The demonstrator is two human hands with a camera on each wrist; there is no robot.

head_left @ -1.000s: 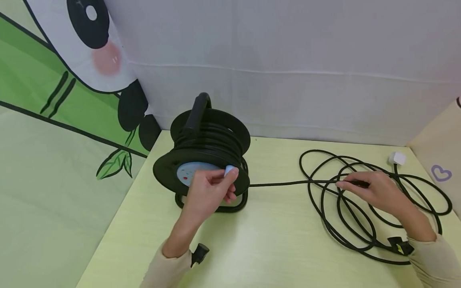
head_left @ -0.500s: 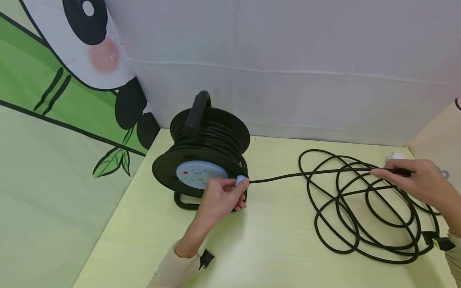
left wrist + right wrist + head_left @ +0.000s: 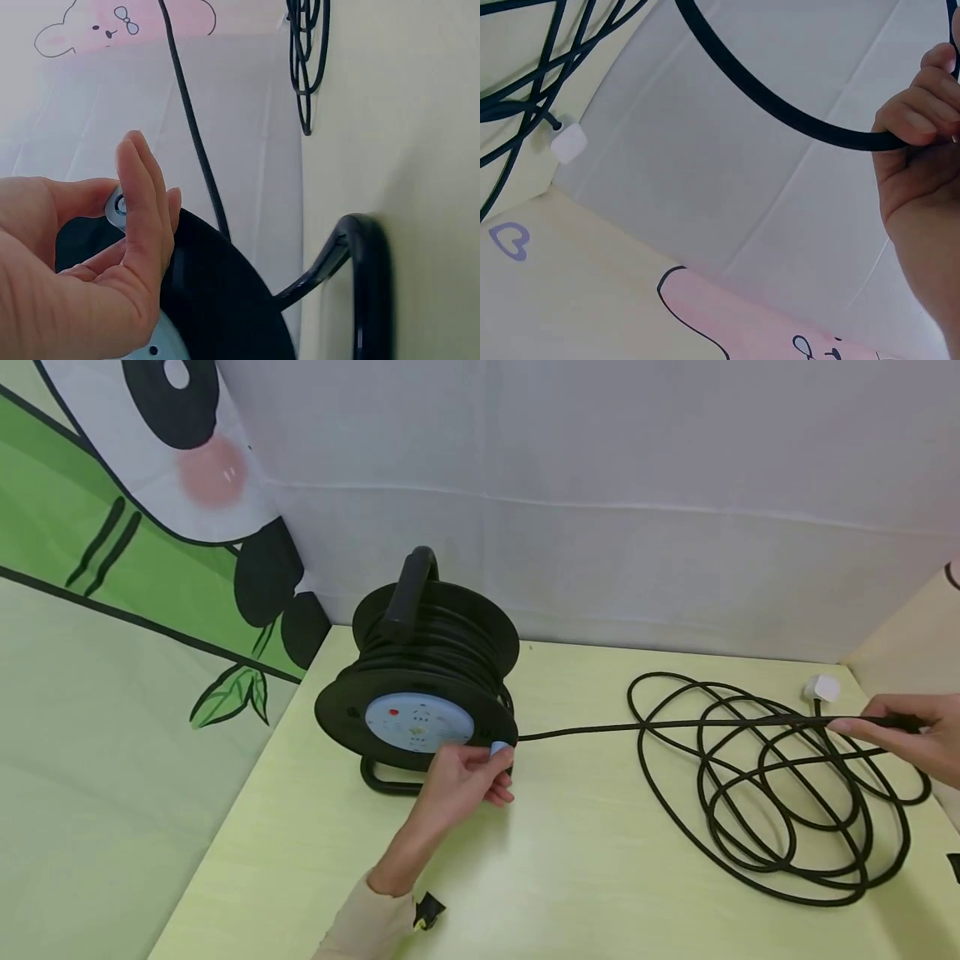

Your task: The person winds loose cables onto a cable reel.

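A black cable reel (image 3: 420, 693) stands on its tubular foot at the back left of the pale green table (image 3: 540, 877), its light blue socket face turned up and toward the camera. The left hand (image 3: 465, 781) reaches in from below, forearm angled up from the near edge, and its fingers (image 3: 142, 202) pinch the small light blue knob (image 3: 499, 748) at the reel's lower right rim, thumb on one side and forefinger on the other.

From the reel the black cable (image 3: 600, 727) runs taut to the right, raised above the table, across a loose heap of loops (image 3: 780, 793) lying on the right half. The right hand (image 3: 903, 739) enters from the right edge, held above the loops, its fingers (image 3: 919, 120) curled round the cable. A white plug (image 3: 823, 687) lies at the far right corner, just beyond the loops. A panda and bamboo backdrop (image 3: 150, 510) hangs at the left.
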